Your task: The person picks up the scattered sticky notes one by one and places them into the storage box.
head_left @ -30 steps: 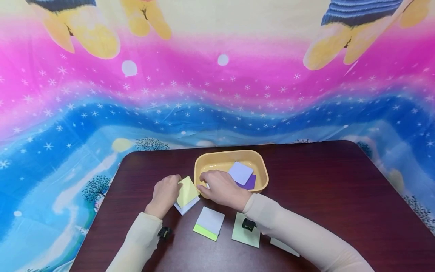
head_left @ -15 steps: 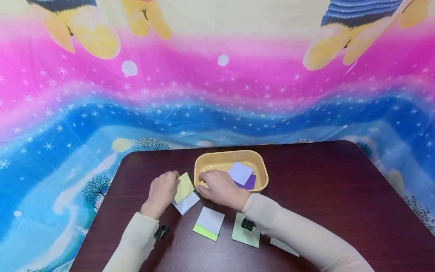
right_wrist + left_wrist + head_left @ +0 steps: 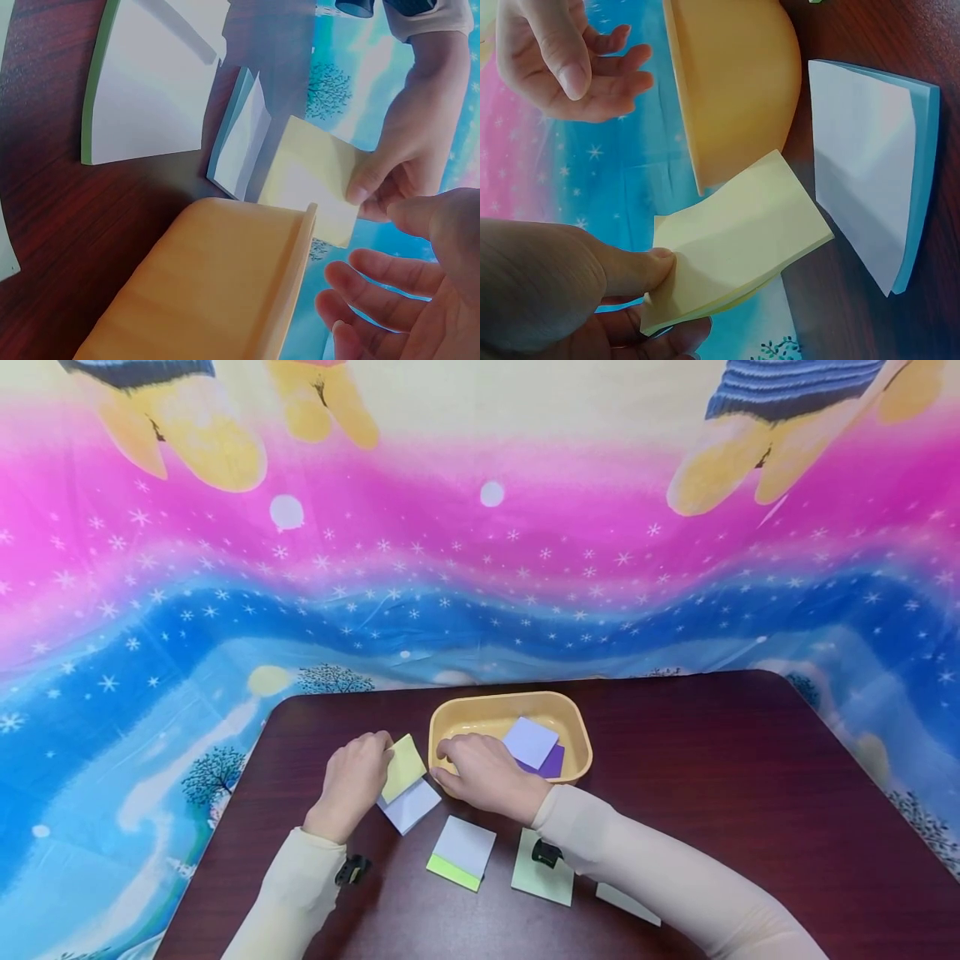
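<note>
My left hand (image 3: 352, 785) pinches a yellow sticky-note pad (image 3: 405, 767) between thumb and fingers, just left of the cream plastic bin (image 3: 510, 697). In the left wrist view the thumb presses on top of the yellow pad (image 3: 735, 232). Below it on the table lies a pad with a white top sheet and blue edge (image 3: 862, 150). My right hand (image 3: 491, 777) is over the bin's near left side, holding nothing, with loosely bent fingers. Inside the bin are a white square (image 3: 531, 741) and a purple square (image 3: 553, 762); the right hand hides part of the inside.
Nearer the person lie a white-topped pad with a bright green strip (image 3: 463, 847), a pale green pad (image 3: 540, 885) and another pale pad (image 3: 628, 903), partly under the right sleeve. A patterned cloth (image 3: 480, 568) hangs behind the dark wooden table (image 3: 712, 777).
My left hand has shifted up and left with the yellow pad, showing more of the white-topped pad beneath. The right hand has barely moved.
</note>
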Motion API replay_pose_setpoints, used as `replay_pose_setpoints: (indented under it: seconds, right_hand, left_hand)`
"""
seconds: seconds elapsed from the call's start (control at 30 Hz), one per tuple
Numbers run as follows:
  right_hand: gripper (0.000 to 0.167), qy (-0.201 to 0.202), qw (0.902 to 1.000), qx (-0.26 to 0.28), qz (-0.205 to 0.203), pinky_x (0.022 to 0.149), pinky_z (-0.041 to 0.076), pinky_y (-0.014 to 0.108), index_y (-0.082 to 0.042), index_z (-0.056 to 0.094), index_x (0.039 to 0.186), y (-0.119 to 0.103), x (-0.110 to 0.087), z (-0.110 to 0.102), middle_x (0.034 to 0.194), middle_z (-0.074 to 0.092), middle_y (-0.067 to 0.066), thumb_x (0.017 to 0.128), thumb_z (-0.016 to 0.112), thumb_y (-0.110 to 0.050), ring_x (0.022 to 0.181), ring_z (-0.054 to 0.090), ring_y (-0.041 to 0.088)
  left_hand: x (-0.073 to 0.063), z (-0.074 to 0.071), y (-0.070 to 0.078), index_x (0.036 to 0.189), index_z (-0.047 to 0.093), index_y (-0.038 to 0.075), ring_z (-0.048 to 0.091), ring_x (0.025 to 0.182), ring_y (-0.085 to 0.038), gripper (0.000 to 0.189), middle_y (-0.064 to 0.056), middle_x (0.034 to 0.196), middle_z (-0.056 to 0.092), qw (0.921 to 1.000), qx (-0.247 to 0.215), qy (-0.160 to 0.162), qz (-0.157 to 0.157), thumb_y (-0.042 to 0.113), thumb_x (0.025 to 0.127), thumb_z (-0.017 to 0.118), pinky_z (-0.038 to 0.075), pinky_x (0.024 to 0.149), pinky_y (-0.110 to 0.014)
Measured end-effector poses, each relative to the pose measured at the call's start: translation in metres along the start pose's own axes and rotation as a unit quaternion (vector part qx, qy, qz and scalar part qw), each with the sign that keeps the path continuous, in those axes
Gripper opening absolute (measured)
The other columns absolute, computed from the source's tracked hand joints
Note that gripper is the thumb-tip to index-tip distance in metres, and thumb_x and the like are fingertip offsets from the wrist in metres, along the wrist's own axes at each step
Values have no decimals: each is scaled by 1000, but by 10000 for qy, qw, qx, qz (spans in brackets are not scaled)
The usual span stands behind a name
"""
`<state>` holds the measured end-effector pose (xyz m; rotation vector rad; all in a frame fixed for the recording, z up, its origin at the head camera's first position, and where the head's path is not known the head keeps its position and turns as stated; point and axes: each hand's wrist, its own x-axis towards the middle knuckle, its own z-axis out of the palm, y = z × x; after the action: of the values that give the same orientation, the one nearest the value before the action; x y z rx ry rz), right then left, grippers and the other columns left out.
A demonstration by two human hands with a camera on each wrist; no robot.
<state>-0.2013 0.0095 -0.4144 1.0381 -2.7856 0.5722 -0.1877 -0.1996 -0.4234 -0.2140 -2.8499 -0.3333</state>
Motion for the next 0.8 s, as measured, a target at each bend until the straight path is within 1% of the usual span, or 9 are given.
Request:
replay_pose_setpoints:
  seconds: [0.37,0.8]
  right_hand:
    - [27,22,10000,-9,-21,70,56,38,-8,74,104,0,0,0,93,77,5,97,65,-33,82,70,20]
    - [27,0,10000,47,1,72,57,38,-10,74,104,1,1,-2,95,77,4,97,65,-34,84,71,19]
  left_hand:
    - [3,-7,4,98,71,3,62,64,-24,7,-12,81,70,9999,-46,-69,-62,8,94,68,49,55,-40]
    - [3,-13,7,93,70,5,58,60,-21,5,-10,78,68,9999,-105,31,-41,9,94,69,44,52,-36]
